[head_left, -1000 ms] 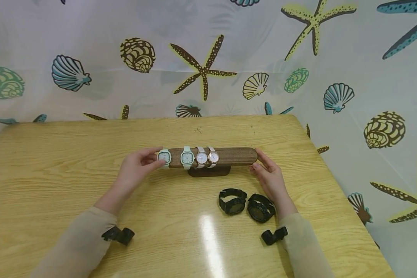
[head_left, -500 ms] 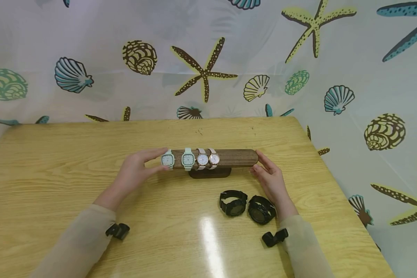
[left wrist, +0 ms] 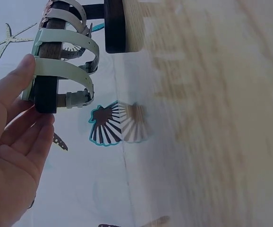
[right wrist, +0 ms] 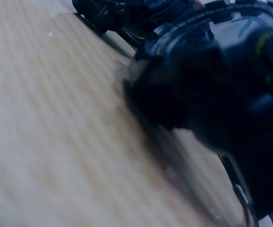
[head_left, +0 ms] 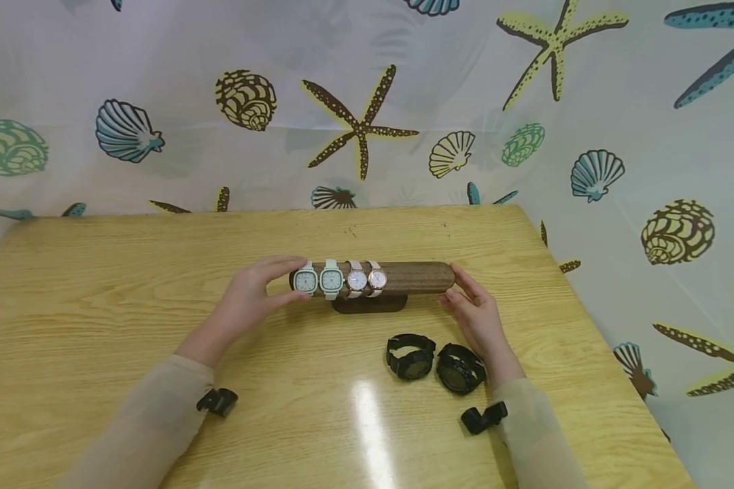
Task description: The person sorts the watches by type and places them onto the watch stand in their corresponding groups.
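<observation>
A brown wooden watch stand [head_left: 418, 277] bears several wristwatches on its bar. At its left end my left hand [head_left: 253, 292] pinches a mint-green square watch [head_left: 306, 281] between thumb and fingers. The left wrist view shows the thumb on this watch's buckled strap [left wrist: 61, 68], looped round the bar. Right beside it sits a second mint-green watch [head_left: 331, 279], then two round watches with pale straps, one [head_left: 356, 280] next to the other [head_left: 377, 279]. My right hand [head_left: 480, 316] holds the bar's rounded right end between thumb and fingers.
Two black digital watches lie on the wooden table [head_left: 269, 421], one [head_left: 411, 356] in front of the stand and the other [head_left: 460, 369] by my right wrist. A black watch [right wrist: 198, 85] fills much of the right wrist view. Behind hangs a shell-print curtain [head_left: 183, 156].
My left hand has slid the outer mint-green watch to the right along the bar, up close to the second one. My right hand has stayed at the bar's end.
</observation>
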{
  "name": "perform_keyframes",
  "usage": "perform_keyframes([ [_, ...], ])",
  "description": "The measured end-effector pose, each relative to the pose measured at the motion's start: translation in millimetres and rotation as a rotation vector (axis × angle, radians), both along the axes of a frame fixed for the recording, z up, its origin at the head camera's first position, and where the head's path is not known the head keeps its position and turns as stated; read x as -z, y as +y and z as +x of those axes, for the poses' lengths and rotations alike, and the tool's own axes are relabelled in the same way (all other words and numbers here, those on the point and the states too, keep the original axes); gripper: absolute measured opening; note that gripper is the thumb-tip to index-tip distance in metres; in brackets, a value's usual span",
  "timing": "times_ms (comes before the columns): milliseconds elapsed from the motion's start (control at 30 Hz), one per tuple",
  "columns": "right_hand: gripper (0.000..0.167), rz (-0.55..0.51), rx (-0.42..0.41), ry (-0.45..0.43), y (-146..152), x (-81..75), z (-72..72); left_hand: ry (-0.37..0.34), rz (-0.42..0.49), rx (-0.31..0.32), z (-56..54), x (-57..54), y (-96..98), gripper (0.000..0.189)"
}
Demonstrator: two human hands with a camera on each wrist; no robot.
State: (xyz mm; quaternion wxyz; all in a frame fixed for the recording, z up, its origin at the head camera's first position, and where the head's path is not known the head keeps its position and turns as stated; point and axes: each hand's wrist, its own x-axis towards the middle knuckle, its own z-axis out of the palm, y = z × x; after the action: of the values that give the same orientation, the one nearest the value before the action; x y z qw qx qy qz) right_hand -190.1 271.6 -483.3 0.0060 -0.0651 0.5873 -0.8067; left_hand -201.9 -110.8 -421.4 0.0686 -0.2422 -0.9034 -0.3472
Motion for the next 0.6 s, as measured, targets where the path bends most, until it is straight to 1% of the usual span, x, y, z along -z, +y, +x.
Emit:
perform_keyframes([
  [133,0.054,0.000,0.000,-0.001,0.7,0.1,-0.1,-0.005,0.022,-0.007,0.2,2.1,0.7,0.059],
  [233,0.055,0.002,-0.003,0.000,0.7,0.6,0.0,-0.036,0.073,-0.010,0.8,4.9,0.3,0.062],
  [400,0.056,0.004,-0.005,0.003,0.7,0.7,-0.1,-0.162,0.265,-0.001,1.0,11.1,-1.7,0.066],
  [500,0.055,0.005,-0.005,0.003,0.6,0.6,-0.4,-0.236,0.404,0.001,1.8,14.6,-2.6,0.060],
  [600,0.054,0.004,-0.002,0.001,0.7,0.6,-0.6,-0.301,0.514,-0.021,3.6,17.8,-2.7,0.052],
])
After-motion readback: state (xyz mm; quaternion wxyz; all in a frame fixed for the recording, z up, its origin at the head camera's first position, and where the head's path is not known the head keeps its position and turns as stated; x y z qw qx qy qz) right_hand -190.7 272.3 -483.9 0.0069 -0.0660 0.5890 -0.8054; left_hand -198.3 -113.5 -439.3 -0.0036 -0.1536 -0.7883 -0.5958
